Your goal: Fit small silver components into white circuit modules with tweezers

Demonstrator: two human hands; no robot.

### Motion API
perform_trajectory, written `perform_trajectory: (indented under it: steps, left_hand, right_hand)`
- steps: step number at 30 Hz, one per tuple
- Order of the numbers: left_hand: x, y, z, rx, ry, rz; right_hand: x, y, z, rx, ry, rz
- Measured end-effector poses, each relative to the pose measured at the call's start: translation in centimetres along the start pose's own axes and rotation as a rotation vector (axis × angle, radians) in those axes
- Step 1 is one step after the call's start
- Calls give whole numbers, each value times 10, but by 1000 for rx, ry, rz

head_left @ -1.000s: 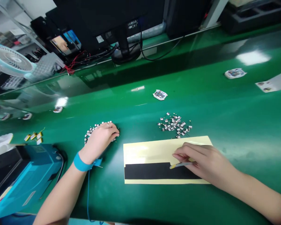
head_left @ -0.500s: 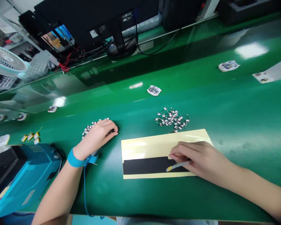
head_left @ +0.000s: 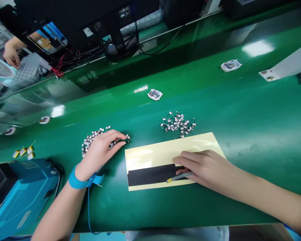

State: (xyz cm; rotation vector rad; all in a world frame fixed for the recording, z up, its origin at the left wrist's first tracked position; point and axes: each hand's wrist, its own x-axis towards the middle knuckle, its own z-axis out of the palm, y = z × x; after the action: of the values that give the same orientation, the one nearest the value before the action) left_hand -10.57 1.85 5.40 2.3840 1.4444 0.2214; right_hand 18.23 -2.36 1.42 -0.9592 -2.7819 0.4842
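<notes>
On the green table [head_left: 240,100], a cream backing sheet [head_left: 170,147] is lying with a black strip [head_left: 150,175] along its near edge. The right hand [head_left: 205,167] is pinching a slim yellow-tipped tool [head_left: 178,177], its long axis pointing left and slightly down, tip kept low at the strip's edge. The left hand [head_left: 100,152] is curling beside a heap of tiny wired components [head_left: 87,144]; whether its fingertips are pinching one, I cannot tell.

A pale yellow sheet [head_left: 170,152] banded in matte black and a yellow-tipped grey tool [head_left: 179,176] are set off against a glossy green workbench [head_left: 240,107] streaked with white glare, while a turquoise wrist strap [head_left: 77,182] is matched by a turquoise machine casing [head_left: 22,197] at the tabletop's near left corner.
</notes>
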Motion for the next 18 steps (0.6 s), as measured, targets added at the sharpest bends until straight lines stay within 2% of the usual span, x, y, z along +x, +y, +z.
perform_trajectory:
  steps: [3, 5, 11, 15, 18]
  left_hand:
    - [1, -3, 9, 143, 108, -41]
    - [1, -6, 17, 206, 146, -20]
    - [0, -13, 31, 307, 38, 155]
    - [2, -13, 29, 253, 55, 144]
    - [4, -9, 23, 101, 29, 77]
  right_hand:
    - [-1, -4, 6, -80, 9, -15]
    - [-2, -6, 10, -136, 8, -7]
    - [-1, -13, 14, -245, 50, 9]
    - [0, -16, 14, -239, 58, 13]
    - [-1, -18, 16, -210, 70, 59]
